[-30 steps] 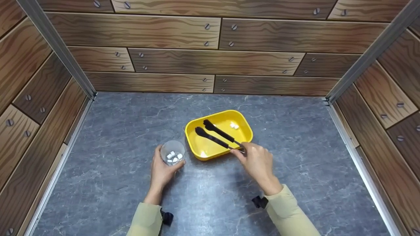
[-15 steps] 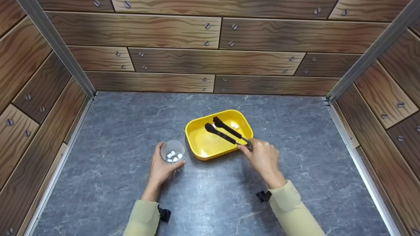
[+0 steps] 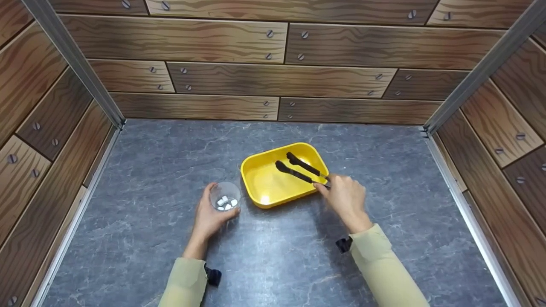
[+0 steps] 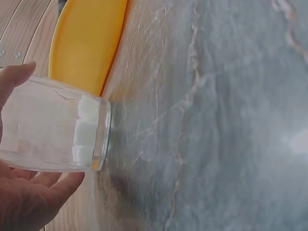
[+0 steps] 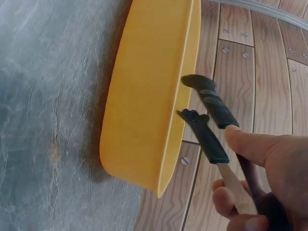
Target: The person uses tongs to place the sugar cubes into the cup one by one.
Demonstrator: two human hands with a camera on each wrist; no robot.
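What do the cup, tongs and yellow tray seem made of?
Cup: glass or clear hard plastic, smooth, glossy; white cubes show through its wall.
Tongs: black ends look like low-sheen plastic or silicone; the paler, smooth shank is probably metal.
Yellow tray: likely molded plastic, fairly glossy; even color, rounded corners and a bright highlight inside in the head view.

L wrist cam: L hand [image 4: 29,199], tray [image 4: 87,45] — both pt. cut off.
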